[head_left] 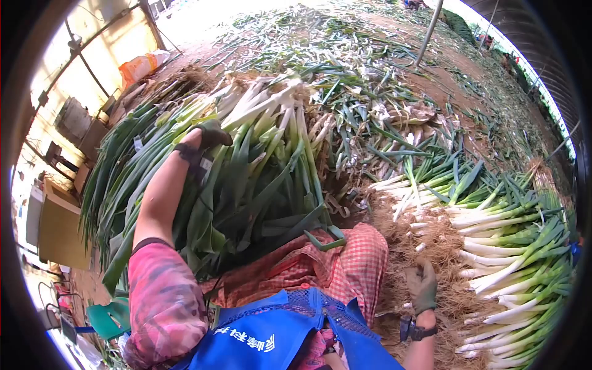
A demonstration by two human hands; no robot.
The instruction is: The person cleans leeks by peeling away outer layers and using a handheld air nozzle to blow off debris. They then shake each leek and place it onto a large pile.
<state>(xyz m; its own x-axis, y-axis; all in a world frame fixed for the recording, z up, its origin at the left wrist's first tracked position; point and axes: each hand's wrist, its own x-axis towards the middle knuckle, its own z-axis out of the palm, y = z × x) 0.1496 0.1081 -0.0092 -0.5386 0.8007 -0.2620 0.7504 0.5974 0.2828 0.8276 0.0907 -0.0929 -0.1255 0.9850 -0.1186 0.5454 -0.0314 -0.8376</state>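
Note:
My left hand (213, 134), in a dark glove, lies on a big heap of untrimmed leeks (271, 154) to my left. Its fingers curl round a leek among the stalks; the fingertips are partly hidden. My right hand (422, 287), also gloved, hangs low over a mat of brown roots (394, 271) to my right. Its fingers are bent together, and whatever they may hold cannot be made out. Just past them lies a small white stalk end (420, 247). Beside this hand, cleaned leeks (493, 253) lie in a long row, white ends toward me.
Stripped leaves (345, 61) litter the ground ahead. A metal pole (430, 34) slants up at the back right. At far left are an orange-and-white sack (140, 66), a tan board (63, 231) and a green plastic seat (109, 317). My checked trouser legs (351, 256) lie between both piles.

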